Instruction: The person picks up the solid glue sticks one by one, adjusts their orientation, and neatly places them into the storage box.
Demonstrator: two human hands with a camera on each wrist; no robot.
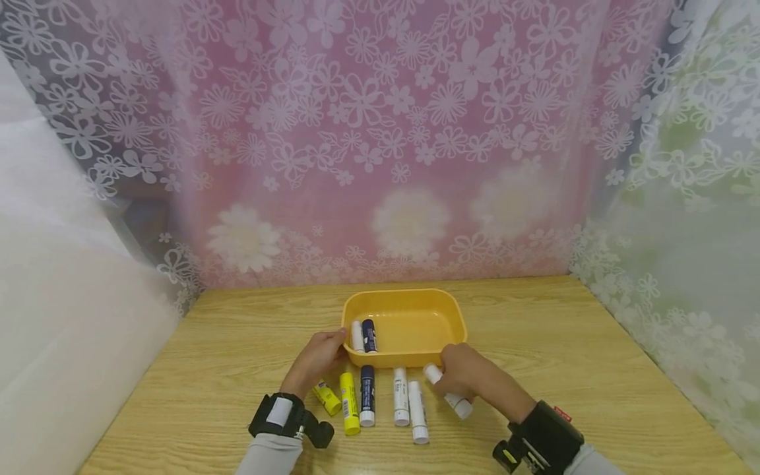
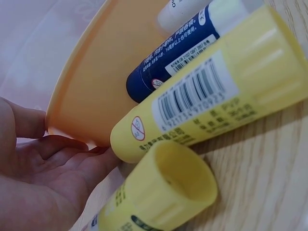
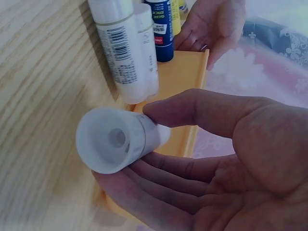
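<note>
A yellow plastic basin point(image 1: 404, 359) stands on the table, with a white glue stick point(image 1: 357, 336) and a dark blue glue stick point(image 1: 369, 335) lying in its left end. My left hand point(image 1: 320, 359) holds the basin's left rim, thumb on one side and fingers beneath in the left wrist view. At the front right corner my right hand point(image 1: 466, 373) pinches a white glue stick point(image 3: 127, 137) between thumb and fingers, its hollow base toward the right wrist camera. Two yellow glue sticks point(image 1: 349, 404), a dark blue one point(image 1: 367, 396) and two white ones point(image 1: 418, 412) lie in front of the basin.
The wooden table point(image 1: 237, 409) carries everything. Behind it hangs a pink flowered curtain point(image 1: 386, 132), with a pale sheet point(image 1: 65, 277) at the left and another flowered curtain point(image 1: 689, 264) at the right.
</note>
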